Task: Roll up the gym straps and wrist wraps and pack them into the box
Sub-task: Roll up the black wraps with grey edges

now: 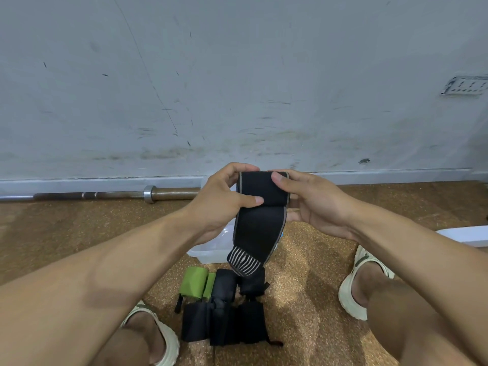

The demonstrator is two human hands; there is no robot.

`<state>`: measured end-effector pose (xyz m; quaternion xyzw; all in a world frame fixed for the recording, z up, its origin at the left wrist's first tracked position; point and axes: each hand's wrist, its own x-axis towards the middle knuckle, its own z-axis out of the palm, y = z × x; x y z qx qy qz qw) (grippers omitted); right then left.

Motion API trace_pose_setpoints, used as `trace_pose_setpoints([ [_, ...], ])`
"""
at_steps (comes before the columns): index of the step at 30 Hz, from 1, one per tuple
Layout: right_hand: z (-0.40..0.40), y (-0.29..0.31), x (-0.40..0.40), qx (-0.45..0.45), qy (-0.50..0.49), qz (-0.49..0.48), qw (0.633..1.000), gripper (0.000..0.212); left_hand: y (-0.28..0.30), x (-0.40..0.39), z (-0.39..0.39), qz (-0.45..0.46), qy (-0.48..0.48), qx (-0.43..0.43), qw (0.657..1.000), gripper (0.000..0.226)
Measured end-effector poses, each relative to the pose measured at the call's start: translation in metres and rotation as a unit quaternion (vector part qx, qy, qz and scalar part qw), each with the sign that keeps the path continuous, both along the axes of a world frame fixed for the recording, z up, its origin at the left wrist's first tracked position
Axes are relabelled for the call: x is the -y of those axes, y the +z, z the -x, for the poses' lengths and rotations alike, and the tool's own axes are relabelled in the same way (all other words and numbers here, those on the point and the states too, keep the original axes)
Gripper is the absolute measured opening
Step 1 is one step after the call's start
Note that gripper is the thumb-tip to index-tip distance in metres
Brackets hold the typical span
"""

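While held up in front of a scuffed grey wall (237, 75), a black elastic wrist wrap (260, 225) with thin grey edging, its upper part wound into a soft roll, axis running left to right; loose tail hanging straight down, ending in a grey-striped patch. Left hand (224, 204) curled round the roll's left end, thumb pressed across the front. Right hand (311, 204) gripping the right end, thumb on top, fingers wrapped behind. Both forearms reaching forward and inward. Below the tail, a translucent white plastic box (208, 253) on a speckled brown floor (303, 273). Nearer, green rolls (195, 283) and black rolls (224, 323) bunched together, touching. Steel barbell (105, 195) lying along the wall's base.
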<state>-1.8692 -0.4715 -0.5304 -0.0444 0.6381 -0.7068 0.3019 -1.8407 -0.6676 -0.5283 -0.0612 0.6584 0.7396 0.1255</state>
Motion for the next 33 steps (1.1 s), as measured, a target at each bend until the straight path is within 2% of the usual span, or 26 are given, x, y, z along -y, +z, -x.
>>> trace_pose_setpoints([
  [4, -0.004, 0.003, 0.0, -0.08, -0.001, -0.054, 0.995, 0.026, -0.002, 0.001, 0.0, -0.052, 0.001, 0.057, 0.997, 0.054],
  [8, -0.002, 0.002, -0.002, -0.147, -0.004, -0.081, 0.986, 0.033, -0.001, -0.003, -0.002, -0.085, 0.001, 0.1, 0.991, 0.044],
  [13, -0.003, -0.004, 0.004, -0.225, -0.033, -0.107, 0.968, 0.037, 0.005, -0.001, 0.003, -0.142, 0.004, 0.119, 0.983, 0.053],
  [15, -0.004, -0.004, 0.005, -0.244, -0.037, -0.115, 0.962, 0.041, 0.009, -0.001, 0.002, -0.149, 0.003, 0.118, 0.982, 0.049],
  [18, -0.003, -0.002, 0.004, -0.227, -0.03, -0.101, 0.968, 0.046, 0.01, -0.001, 0.003, -0.152, 0.039, 0.105, 0.982, 0.039],
  [21, -0.002, 0.0, 0.004, -0.126, -0.03, -0.042, 0.991, 0.053, 0.013, 0.0, 0.004, -0.156, 0.052, 0.08, 0.983, 0.04],
  [25, -0.004, 0.0, 0.008, -0.045, 0.008, -0.018, 0.999, 0.04, 0.014, 0.001, 0.003, -0.14, 0.06, 0.056, 0.987, 0.049],
  [29, -0.002, -0.004, 0.008, -0.029, -0.025, 0.021, 0.999, 0.04, 0.013, 0.0, 0.002, -0.123, 0.053, 0.065, 0.989, 0.056],
  [33, 0.0, -0.004, 0.008, -0.056, -0.047, 0.003, 0.997, 0.041, 0.011, 0.0, 0.001, -0.125, 0.043, 0.085, 0.988, 0.057],
])
